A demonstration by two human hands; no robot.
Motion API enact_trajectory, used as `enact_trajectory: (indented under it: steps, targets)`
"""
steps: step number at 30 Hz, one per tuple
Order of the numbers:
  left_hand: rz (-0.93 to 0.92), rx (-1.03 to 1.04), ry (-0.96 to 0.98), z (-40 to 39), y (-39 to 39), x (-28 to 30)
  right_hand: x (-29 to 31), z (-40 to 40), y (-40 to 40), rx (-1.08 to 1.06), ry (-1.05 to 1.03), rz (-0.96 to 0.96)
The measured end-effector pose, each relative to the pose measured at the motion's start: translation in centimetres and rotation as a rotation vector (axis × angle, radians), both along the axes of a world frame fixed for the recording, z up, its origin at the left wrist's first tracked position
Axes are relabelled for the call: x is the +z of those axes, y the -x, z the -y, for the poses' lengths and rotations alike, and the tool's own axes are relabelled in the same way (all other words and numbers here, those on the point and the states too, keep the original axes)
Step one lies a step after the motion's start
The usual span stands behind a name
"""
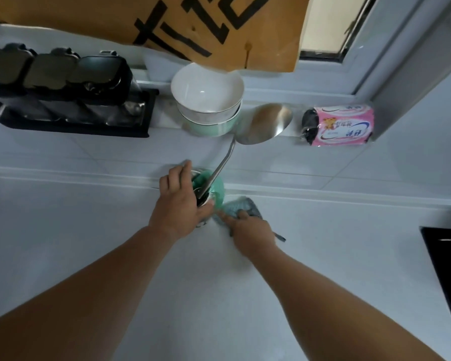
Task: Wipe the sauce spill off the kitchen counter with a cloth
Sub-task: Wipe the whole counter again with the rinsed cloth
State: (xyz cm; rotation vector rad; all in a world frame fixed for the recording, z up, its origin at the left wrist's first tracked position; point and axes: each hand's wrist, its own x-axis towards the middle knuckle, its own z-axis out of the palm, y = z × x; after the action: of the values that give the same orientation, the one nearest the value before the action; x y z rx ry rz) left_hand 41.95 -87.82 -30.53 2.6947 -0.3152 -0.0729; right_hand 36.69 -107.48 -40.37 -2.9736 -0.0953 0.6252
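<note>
Smooth white counter (89, 243); right hand (253, 230) presses crumpled cloth (241, 207).

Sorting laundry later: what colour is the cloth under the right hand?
Blue-grey cloth, clearest in the head view.

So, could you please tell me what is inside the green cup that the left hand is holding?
A long metal ladle stands in the green cup, its handle leaning out toward the wall. The left hand covers much of the opening, so anything else inside cannot be made out.
</note>
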Motion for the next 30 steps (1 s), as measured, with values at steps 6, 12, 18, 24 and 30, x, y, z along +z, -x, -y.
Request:
enact_trajectory:
  steps: [6, 12, 18, 24, 30]
  targets:
    - [0.022, 0.007, -0.209, 0.0, 0.1, 0.3, 0.7, 6.3, -1.4, -0.028, 0.001, -0.065]
    - [0.308, -0.048, -0.264, 0.7, 3.1, 1.0, 0.7, 19.2, 6.8, -0.628, -0.013, -0.003]
    - [-0.078, -0.258, -0.205, 5.0, 9.3, -0.9, -0.1, 12.9, 9.1, -0.651, 0.078, -0.04]
    - [-0.778, 0.094, -0.335, 9.2, 9.6, -4.0, 1.4, 4.5, 8.6, -0.171, -0.14, -0.089]
    - [-0.876, 0.14, -0.36, 11.8, 10.3, -6.3, 2.3, 19.7, 11.0, -0.568, 0.002, 0.268]
